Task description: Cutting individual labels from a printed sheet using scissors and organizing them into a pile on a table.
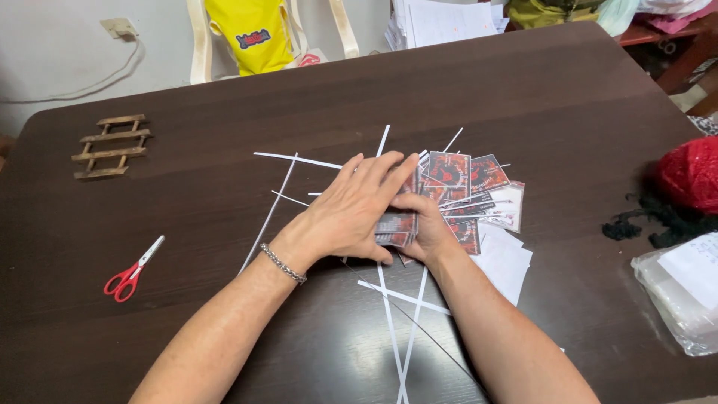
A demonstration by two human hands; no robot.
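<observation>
Nearest the camera, two bare forearms reach up from the lower edge onto a dark brown wooden table [523,97], the left one wearing a silver chain bracelet [283,263] at the wrist. The left hand [351,209] lies palm down with fingers spread, pressing flat on top of a stack of small red-and-black printed cards [395,224], while the right hand [428,224] is curled around the stack's right side, fingers tucked against its edge, so both hands clasp the same pile. This stack sits near the middle of the table. Just right of the stack, more cards of the same kind [467,176] lie fanned out loosely, overlapping one another, and beneath and to the right of them rest plain white paper sheets [505,258]. Thin white paper strips [396,329] are scattered around the stack: some run toward the camera between the forearms, others lie to the left and behind it. Well left of the stack, red-handled scissors [133,271] lie closed on the table, and farther left and back sits a small wooden ladder-like rack [111,146]. Far right of the stack are a red mesh bundle [692,172], dark fibres [651,221] and a clear plastic bag [677,288]. Behind the table, a yellow bag [250,34] hangs on a pale chair.
</observation>
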